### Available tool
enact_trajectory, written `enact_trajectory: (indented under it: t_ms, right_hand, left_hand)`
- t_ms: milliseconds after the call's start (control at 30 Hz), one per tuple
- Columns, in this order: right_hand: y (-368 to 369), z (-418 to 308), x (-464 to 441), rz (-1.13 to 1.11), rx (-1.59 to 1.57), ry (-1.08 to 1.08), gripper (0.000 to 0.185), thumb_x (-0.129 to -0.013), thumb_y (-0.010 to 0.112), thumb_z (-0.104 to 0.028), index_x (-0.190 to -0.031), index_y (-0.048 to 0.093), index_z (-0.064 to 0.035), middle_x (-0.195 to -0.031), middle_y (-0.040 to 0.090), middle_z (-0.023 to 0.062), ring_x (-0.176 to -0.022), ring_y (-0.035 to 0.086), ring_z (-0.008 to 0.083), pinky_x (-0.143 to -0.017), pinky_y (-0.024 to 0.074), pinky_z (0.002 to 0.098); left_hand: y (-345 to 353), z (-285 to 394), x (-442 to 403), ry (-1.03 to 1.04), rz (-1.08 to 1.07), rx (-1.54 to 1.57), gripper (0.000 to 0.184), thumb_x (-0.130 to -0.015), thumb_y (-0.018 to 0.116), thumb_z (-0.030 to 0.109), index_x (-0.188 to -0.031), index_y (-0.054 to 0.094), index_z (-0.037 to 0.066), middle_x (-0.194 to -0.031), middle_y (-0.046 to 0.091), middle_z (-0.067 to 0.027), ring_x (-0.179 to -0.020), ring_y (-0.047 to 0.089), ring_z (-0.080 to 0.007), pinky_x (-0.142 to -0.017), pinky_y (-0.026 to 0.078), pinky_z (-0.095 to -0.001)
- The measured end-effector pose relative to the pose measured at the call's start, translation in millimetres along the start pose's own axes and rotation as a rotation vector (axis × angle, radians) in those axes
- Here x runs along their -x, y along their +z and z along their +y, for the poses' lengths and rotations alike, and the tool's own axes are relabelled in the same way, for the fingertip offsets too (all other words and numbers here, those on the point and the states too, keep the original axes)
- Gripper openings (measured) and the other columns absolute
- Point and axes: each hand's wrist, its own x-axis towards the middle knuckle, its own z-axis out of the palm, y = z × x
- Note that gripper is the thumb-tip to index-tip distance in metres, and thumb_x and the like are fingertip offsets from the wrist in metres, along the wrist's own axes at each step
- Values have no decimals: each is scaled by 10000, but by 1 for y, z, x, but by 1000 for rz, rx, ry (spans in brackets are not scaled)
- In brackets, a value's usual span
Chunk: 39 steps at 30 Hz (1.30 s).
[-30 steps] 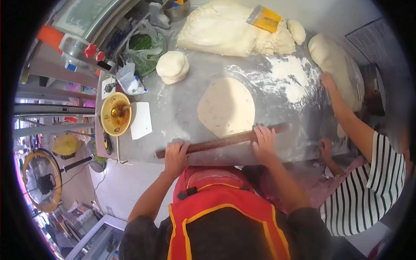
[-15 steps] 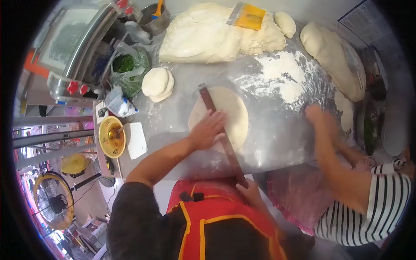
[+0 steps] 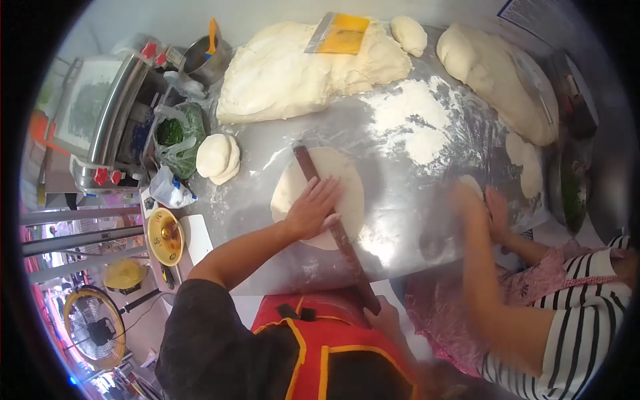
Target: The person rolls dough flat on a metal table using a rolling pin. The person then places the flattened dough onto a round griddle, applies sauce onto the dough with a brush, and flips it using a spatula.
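A long brown rolling pin point(image 3: 347, 248) slants across a thin round sheet of dough point(image 3: 291, 193) on the metal table. My left hand point(image 3: 315, 208) lies on the middle of the pin, palm down with fingers stretched out. At the pin's near end, by the red apron, my right hand point(image 3: 385, 316) grips it; part of that hand is hidden. Left of the sheet sits a small stack of dough rounds point(image 3: 218, 159).
Behind lie a large dough slab point(image 3: 273, 73) with a yellow scraper point(image 3: 339, 35), and a flour patch point(image 3: 407, 120). A co-worker's hands point(image 3: 480, 207) work at the right, blurred. A yellow bowl point(image 3: 166, 237) stands at the left edge; a fan point(image 3: 95, 328) stands beyond.
The view has shifted, so the table things sit further left. My left hand still lies on the pin. The co-worker's hands are now close together on the table.
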Motion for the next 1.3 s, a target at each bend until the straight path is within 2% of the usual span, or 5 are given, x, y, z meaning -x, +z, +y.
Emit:
enact_trajectory:
  t_ms: [333, 600, 667, 1100, 1300]
  right_hand:
    - [-37, 0, 5, 182, -49, 119, 331, -788, 684, -220, -1006, 563, -3, -843, 653, 167, -801, 659, 295, -704, 499, 396]
    - [30, -10, 8, -21, -15, 130, 417, -804, 668, -341, -1064, 544, -41, -899, 674, 184, -863, 650, 384, -751, 505, 456]
    - [32, -18, 11, -14, 15, 167, 410, -810, 659, -337, -1062, 537, -39, -895, 674, 185, -856, 649, 386, -750, 504, 459]
    - [65, -75, -2, 59, -37, -64, 366, -782, 692, -266, -1038, 578, -31, -886, 655, 220, -836, 640, 403, -710, 504, 454]
    - [42, -26, 6, -15, -205, 44, 333, -786, 680, -228, -1023, 594, -11, -901, 663, 188, -837, 662, 317, -737, 501, 398]
  left_hand:
    - [-8, 65, -145, 303, 473, 240, 648, -862, 587, 442, -1300, 478, -23, -1415, 428, -167, -1353, 342, -308, -1136, 175, -502]
    - [-23, -26, 14, 10, 53, 91, 652, -902, 514, 398, -1372, 369, -29, -1464, 331, -202, -1392, 246, -347, -1156, 124, -489]
    - [0, -17, -19, 60, 297, 120, 611, -850, 607, 304, -1342, 418, -4, -1412, 390, -201, -1344, 323, -355, -1136, 179, -509]
    - [-14, -78, 131, -153, 136, 20, 641, -868, 589, 308, -1394, 365, 20, -1469, 320, -200, -1403, 232, -338, -1161, 132, -470]
    - [3, -31, 76, -6, 197, 61, 643, -909, 512, 357, -1423, 321, 20, -1506, 266, -186, -1414, 211, -331, -1169, 108, -467]
